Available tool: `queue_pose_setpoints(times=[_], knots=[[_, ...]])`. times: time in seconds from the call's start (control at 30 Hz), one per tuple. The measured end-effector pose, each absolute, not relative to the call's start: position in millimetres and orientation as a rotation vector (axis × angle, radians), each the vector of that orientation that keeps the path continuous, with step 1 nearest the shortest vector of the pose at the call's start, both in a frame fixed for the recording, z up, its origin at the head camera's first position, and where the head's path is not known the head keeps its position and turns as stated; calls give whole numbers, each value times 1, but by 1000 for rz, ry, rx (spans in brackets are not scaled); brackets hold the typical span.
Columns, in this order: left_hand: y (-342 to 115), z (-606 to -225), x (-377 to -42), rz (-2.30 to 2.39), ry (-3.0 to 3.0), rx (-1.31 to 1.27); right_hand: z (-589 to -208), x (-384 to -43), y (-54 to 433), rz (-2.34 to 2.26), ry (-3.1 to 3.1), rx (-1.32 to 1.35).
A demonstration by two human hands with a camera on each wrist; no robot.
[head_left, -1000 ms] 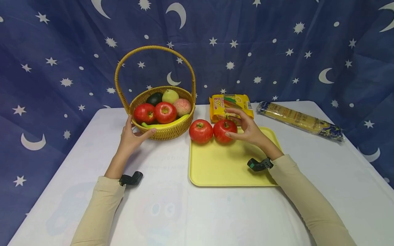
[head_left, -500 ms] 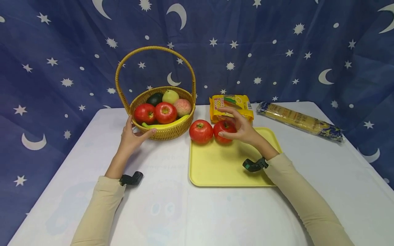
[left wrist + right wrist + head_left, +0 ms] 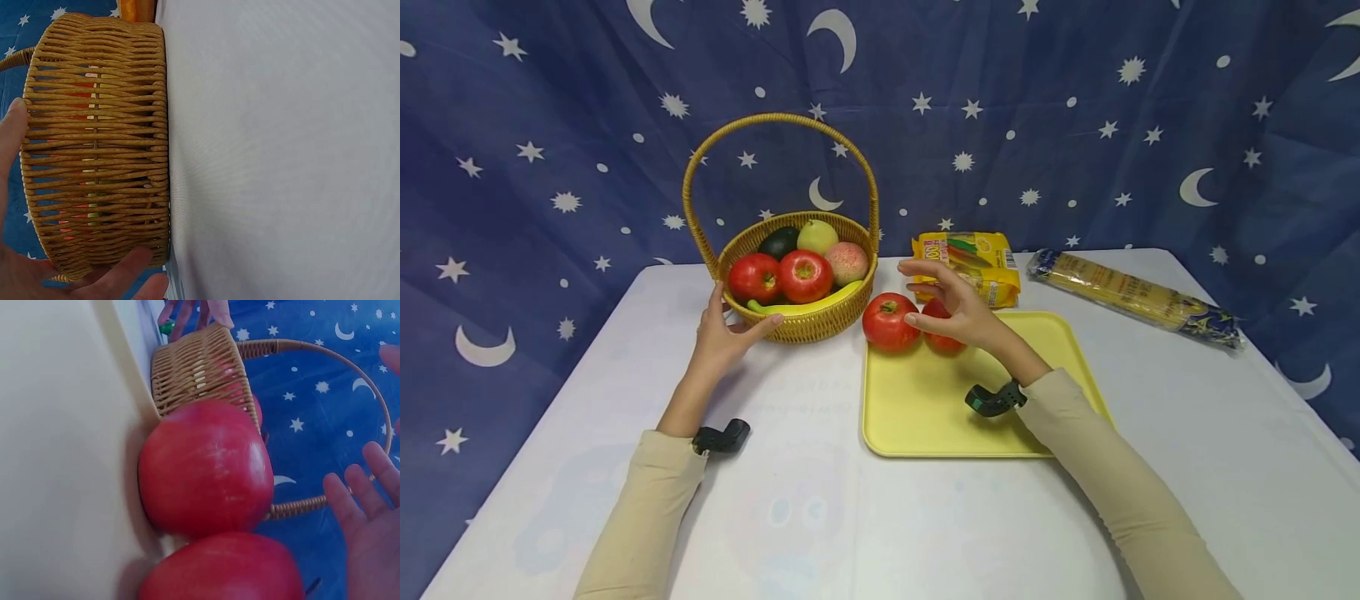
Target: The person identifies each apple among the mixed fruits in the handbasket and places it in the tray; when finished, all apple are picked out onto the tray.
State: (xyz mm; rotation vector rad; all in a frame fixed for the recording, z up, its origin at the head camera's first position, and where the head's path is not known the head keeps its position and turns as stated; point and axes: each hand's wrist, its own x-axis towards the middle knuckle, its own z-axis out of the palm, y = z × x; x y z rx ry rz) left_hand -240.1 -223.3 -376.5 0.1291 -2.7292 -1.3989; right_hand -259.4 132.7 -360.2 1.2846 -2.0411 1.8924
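My left hand steadies the wicker basket, thumb at the front rim and fingers round the left side. In the left wrist view, the fingers lie against the woven wall. Inside the basket sit red apples, a banana, a peach, a pale green pear and a dark green avocado. My right hand, thumb and fingers spread apart, hovers over two red apples. The left apple shows fully; the right apple is partly hidden behind the hand.
Under the apples lies a yellow tray on the white table. Behind it stands a yellow food package. A long clear packet of dry noodles lies at back right. A starry blue cloth hangs behind.
My right hand has moved left, from over the right apple toward the left apple, with its fingers still spread. My left hand and the basket have stayed in place.
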Motion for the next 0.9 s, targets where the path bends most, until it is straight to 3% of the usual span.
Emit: queue_pose_setpoints(times=[0.9], knots=[[-224,-379,-243,-1402,-2714,119,-361,-263,87,2056,-2068,1301]])
